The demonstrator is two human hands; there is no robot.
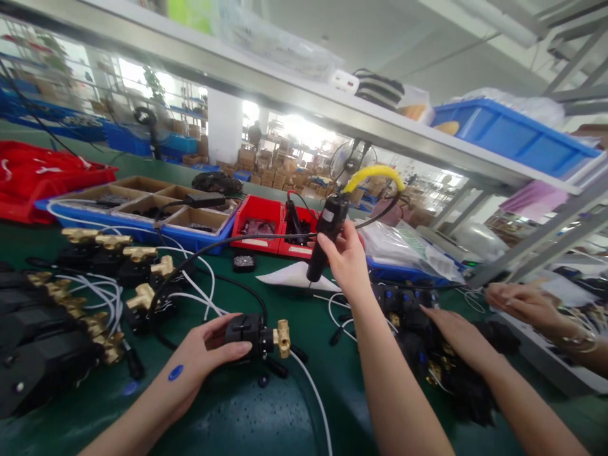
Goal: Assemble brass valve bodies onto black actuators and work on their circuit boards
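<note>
My left hand [202, 354] is closed around a black motorized valve actuator [246, 334], low over the green bench. A brass valve body [284, 339] sticks out of its right side, and a white cable [311, 380] trails below it. On the back of that hand lies a small blue oval piece [175, 372]. Higher up, my right hand [350, 256] grips a black electric screwdriver [331, 215], tilted with its tip downward. A yellow sleeve [375, 174] runs from the screwdriver's top. The tip is above the bench, apart from the actuator.
More brass-and-black valves [140, 254] lie at left. Behind stand a blue divided tray [142, 231] and red bins [256, 240]. White paper [297, 275] lies centrally. At right, another person's hand [456, 335] touches black actuators; a further hand [527, 304] is beyond. A shelf [285, 82] spans overhead.
</note>
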